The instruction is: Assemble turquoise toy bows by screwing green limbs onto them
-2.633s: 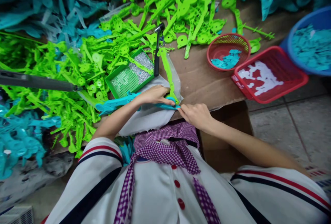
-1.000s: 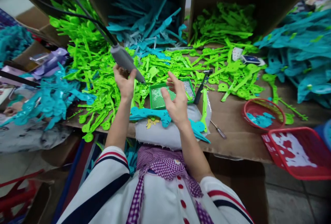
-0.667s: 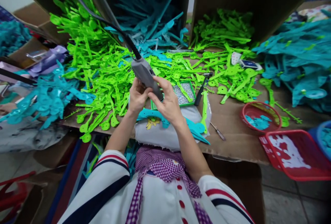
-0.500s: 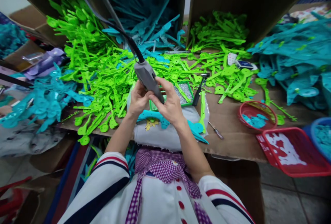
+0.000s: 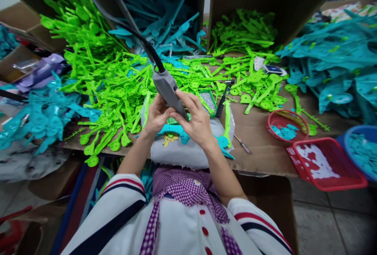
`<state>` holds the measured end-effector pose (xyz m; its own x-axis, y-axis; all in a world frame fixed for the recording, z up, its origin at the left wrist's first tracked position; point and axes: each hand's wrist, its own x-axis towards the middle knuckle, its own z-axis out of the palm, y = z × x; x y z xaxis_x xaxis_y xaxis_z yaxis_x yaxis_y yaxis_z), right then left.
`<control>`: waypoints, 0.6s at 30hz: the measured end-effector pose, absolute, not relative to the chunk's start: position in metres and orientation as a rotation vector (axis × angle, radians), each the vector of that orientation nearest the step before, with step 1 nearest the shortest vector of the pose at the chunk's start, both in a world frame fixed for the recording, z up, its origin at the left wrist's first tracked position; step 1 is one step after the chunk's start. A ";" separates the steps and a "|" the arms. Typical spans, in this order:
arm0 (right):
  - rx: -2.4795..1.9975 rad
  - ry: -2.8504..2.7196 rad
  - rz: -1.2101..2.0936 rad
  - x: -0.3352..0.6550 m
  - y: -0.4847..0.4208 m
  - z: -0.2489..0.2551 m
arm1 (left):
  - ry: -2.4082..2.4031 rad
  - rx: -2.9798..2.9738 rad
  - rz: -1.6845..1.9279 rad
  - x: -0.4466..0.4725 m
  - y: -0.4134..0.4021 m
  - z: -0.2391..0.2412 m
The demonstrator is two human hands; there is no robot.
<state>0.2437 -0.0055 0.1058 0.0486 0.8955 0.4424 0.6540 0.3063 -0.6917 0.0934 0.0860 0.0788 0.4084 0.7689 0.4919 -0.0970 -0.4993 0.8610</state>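
Note:
A grey electric screwdriver (image 5: pixel 168 90) hangs from a black cord, tilted, its lower end between my two hands. My right hand (image 5: pixel 196 123) is closed round its right side, with fingers behind the grey body. On the other side my left hand (image 5: pixel 157 115) has bent fingers against it, thumb meeting the right thumb; its fingertips are partly hidden. Whatever lies at the tool's tip is hidden by the hands. Just below, a curved turquoise plastic part (image 5: pixel 173 130) rests on a grey-white cloth pad (image 5: pixel 179 151). Behind the hands is a green tray (image 5: pixel 212 110) of small metal pieces.
Bright green plastic parts (image 5: pixel 108 94) are heaped across the table, with turquoise parts (image 5: pixel 332 66) piled at the right. A hammer (image 5: pixel 223 100) and a small screwdriver (image 5: pixel 243 144) lie right of the pad. Farther right are a round red basket (image 5: pixel 268 123) and a red tray (image 5: pixel 350 174).
The whole view has shifted slightly, so the table things appear a little farther left. Both hands stay on the electric screwdriver in nearly the same pose.

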 end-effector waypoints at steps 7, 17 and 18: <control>-1.232 -1.596 0.570 0.270 -0.019 0.101 | 0.481 1.880 1.068 0.103 0.064 0.074; -1.302 -1.261 0.689 0.335 -0.037 0.114 | 0.438 2.415 0.713 0.142 0.034 0.056; -1.312 -1.220 0.691 0.340 -0.045 0.110 | 0.392 2.466 0.588 0.145 0.028 0.043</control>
<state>0.3401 -0.0445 0.1100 0.2843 0.9209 0.2667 0.2448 0.1993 -0.9489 0.1453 0.0282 0.0429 0.8604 0.3953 0.3216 0.1454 -0.7953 0.5886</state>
